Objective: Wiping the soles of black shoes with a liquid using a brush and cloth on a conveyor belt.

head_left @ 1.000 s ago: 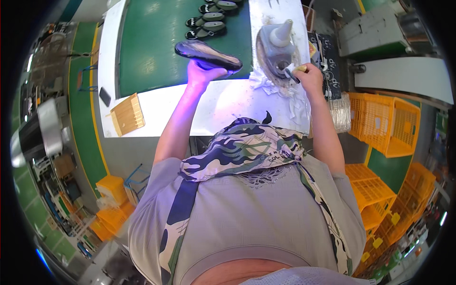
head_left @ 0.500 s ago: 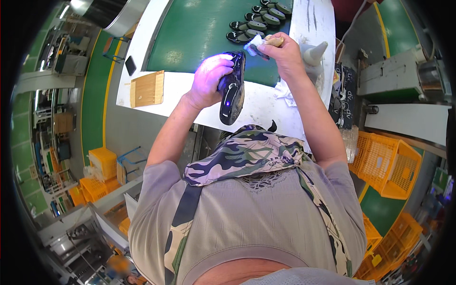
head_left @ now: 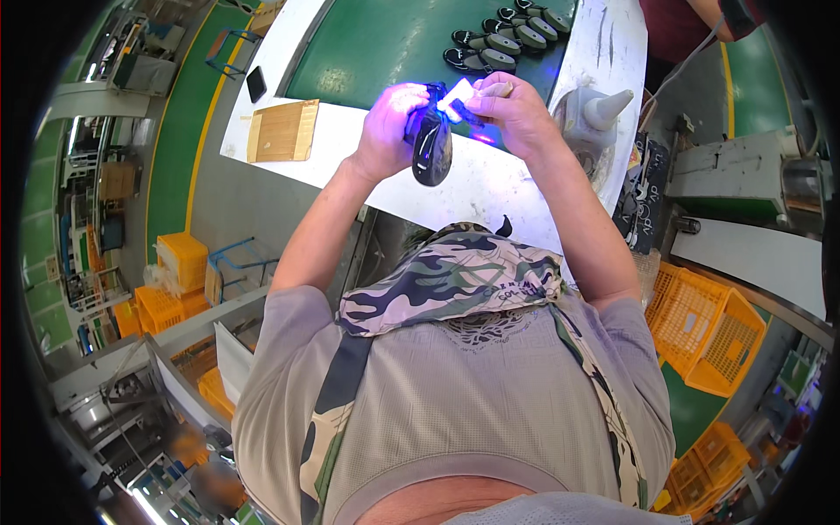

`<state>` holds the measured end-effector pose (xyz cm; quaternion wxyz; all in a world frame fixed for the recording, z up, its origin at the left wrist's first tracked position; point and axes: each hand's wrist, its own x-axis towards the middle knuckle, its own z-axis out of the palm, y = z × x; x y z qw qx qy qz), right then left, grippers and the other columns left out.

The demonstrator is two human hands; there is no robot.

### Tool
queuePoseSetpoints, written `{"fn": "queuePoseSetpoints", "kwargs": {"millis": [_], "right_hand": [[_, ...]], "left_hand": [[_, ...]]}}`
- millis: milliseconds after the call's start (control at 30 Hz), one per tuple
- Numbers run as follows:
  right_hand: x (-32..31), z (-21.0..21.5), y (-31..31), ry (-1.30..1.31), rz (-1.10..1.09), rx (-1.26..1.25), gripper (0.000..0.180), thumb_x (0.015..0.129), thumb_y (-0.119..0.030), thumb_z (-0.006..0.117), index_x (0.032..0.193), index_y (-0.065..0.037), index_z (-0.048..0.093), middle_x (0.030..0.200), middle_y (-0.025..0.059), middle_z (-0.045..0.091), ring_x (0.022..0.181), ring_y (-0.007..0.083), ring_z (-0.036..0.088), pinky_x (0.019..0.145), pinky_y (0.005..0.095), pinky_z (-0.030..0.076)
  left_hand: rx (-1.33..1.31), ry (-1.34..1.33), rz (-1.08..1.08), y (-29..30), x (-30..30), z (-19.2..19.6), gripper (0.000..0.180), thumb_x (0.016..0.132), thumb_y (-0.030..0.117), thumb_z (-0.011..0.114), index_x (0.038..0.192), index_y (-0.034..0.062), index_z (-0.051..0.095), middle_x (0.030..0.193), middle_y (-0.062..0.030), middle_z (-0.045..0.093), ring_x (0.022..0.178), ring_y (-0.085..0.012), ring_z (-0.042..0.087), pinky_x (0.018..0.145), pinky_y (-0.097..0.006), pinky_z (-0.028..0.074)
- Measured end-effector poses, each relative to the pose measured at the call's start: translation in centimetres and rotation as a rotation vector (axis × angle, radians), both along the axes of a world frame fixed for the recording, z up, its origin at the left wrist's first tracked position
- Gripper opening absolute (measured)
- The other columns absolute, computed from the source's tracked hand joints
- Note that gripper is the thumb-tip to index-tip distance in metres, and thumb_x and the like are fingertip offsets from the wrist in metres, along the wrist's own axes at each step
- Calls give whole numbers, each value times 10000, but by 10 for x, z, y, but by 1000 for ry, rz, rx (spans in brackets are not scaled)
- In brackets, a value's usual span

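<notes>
My left hand [head_left: 389,127] is closed around a glossy black shoe [head_left: 431,150], which I hold above the white table edge with one rounded end toward me. Close to its right side, my right hand [head_left: 516,115] pinches a white cloth [head_left: 457,94] against a tan piece whose kind I cannot make out. The cloth is at the shoe's upper edge; whether they touch I cannot tell. Blue-violet light falls over the cloth, the shoe and my left fingers. Beyond my hands, several black shoes with grey soles [head_left: 503,42] lie on their sides on the green surface [head_left: 376,44].
A squeeze bottle [head_left: 591,122] with a white nozzle stands right of my right wrist. A wooden board [head_left: 283,131] and a phone [head_left: 255,84] lie on the left of the white table [head_left: 337,144]. Orange crates [head_left: 704,328] stand at right. Another person's arm [head_left: 710,16] shows at far right.
My right hand has brought the white cloth down and left to the shoe. The shoe has shifted slightly upward and tilted. The whole view has swung a little.
</notes>
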<state>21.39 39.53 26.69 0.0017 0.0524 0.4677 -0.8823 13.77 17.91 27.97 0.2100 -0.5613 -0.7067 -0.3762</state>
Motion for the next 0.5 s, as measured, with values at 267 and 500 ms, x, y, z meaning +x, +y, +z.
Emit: {"fn": "queuePoseSetpoints", "kwargs": {"millis": [267,500], "right_hand": [[-2,21,6,145,-8,73,212,739,36,751,869,-17,592,806,38,604,740,131,604,709,290,513],[-13,32,9,261,-53,288,190,789,31,724,826,-40,551,890,54,589,830,146,597,717,286,503]], "left_hand": [[-239,-152,199,-1,-2,-14,534,610,67,827,1055,29,533,987,-154,609,911,-329,628,806,-380,524],[-532,-630,127,-15,4,0,640,547,116,865,1113,57,573,978,-88,642,887,-224,637,823,-335,518]]}}
